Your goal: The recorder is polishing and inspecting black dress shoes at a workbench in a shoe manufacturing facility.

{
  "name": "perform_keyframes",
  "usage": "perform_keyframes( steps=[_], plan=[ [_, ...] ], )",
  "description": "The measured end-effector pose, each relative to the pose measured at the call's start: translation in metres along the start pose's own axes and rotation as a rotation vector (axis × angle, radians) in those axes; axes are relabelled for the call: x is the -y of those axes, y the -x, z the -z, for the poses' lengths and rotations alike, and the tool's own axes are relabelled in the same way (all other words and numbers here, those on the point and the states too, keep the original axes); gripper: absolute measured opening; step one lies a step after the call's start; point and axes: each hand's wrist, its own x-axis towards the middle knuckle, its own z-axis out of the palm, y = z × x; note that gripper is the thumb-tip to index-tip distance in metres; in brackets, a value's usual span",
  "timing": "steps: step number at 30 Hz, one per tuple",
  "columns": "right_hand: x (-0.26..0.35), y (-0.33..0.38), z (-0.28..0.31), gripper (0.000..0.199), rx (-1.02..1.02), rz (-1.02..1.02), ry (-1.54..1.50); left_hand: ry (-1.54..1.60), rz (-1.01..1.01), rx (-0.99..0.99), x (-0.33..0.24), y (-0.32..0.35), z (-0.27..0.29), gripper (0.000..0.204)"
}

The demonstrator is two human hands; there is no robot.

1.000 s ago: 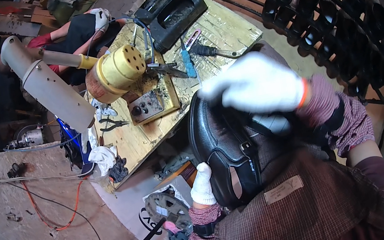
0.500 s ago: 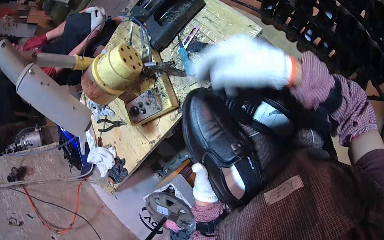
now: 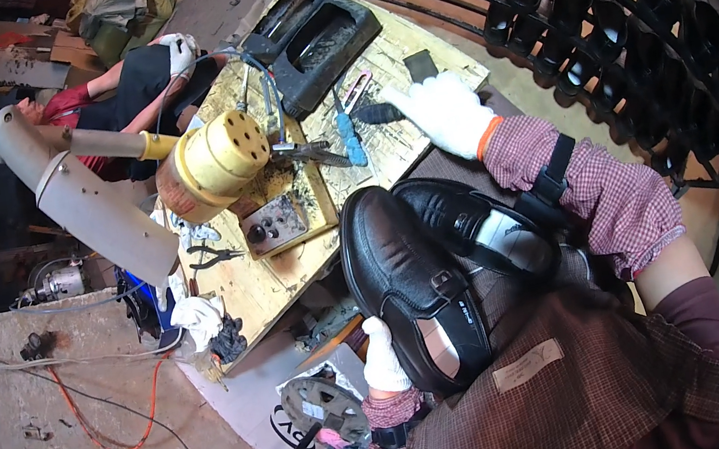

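Note:
A black leather shoe [image 3: 390,248] with a side buckle lies tilted across my lap. My left hand [image 3: 384,362], in a white glove, is closed on the shoe's side near the heel, thumb up and its other fingers hidden beneath. Against its right side rests a second black shoe [image 3: 452,214], its pale insole showing. My right hand [image 3: 447,112], also white-gloved, reaches over the bench, at least one finger stretched out. Those fingertips meet the end of a dark, ridged, oblong thing [image 3: 380,115] on the wood. Nothing shows clearly in that hand.
The wooden bench [image 3: 278,275] carries a yellow cylindrical machine head [image 3: 222,157], a black tray [image 3: 327,46], a blue-handled tool [image 3: 351,139] and pliers [image 3: 214,255]. A grey duct [image 3: 98,209] bends over it. Racks of black shoes [image 3: 570,12] stand right; another person [image 3: 127,92] sits beyond.
My right hand has moved forward and away from the shoes, to the dark thing on the bench, uncovering the second shoe. My left hand keeps its hold. The view has tilted slightly.

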Motion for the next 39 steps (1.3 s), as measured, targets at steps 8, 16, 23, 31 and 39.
perform_keyframes(
  steps=[8,16,23,31,39],
  plan=[
    [0.005,0.047,0.106,0.046,0.487,-0.27,-1.28,-0.033,-0.102,-0.071,0.002,0.014,0.0,0.07],
    [0.028,0.08,0.141,0.043,0.214,0.124,-0.706,-0.144,-0.087,0.002,0.003,0.007,-0.012,0.083],
    [0.036,0.077,0.152,0.046,0.173,0.314,-0.602,-0.195,-0.145,-0.027,0.001,0.016,-0.019,0.086],
    [0.038,0.072,0.159,0.044,0.166,0.438,-0.526,-0.155,-0.149,-0.02,0.004,0.011,-0.015,0.085],
    [0.046,0.059,0.169,0.039,0.208,0.372,-0.478,-0.131,-0.08,-0.047,0.004,0.012,-0.013,0.092]
  ],
)
